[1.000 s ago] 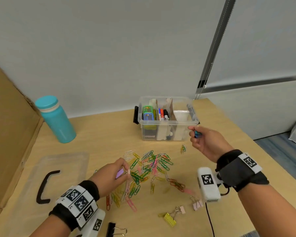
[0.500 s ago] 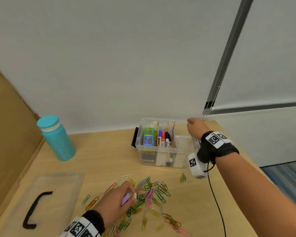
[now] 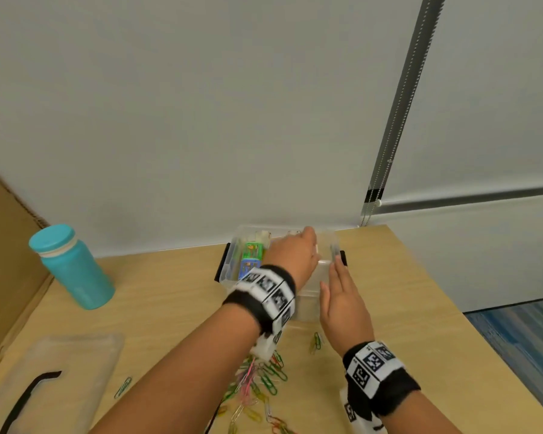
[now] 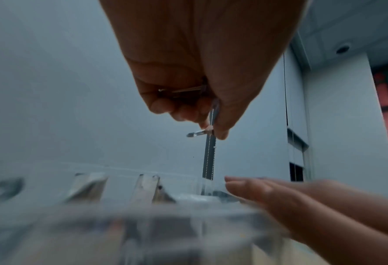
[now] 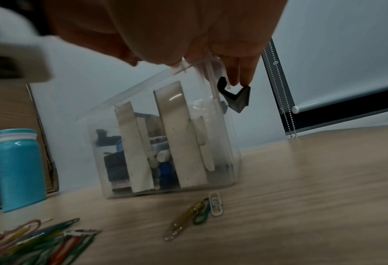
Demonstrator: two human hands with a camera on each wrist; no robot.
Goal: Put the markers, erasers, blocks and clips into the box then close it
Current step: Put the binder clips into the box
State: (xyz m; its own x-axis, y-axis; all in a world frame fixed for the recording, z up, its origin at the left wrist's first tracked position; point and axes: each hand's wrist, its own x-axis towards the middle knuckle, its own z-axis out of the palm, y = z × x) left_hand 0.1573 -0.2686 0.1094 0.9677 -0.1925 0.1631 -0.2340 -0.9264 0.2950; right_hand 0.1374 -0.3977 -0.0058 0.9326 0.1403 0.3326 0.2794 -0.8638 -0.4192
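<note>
The left hand [image 3: 292, 255] hovers over the clear box [image 3: 232, 264] at the table's far edge, pinching a paper clip [image 4: 197, 133]. The right hand [image 3: 342, 305], fingers straight, touches the box's right side.

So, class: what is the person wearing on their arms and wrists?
Both forearms are bare, with no sleeves. Each wrist has a black band carrying white tiles printed with black square codes. A white camera block hangs under the left wrist, another under the right.
</note>
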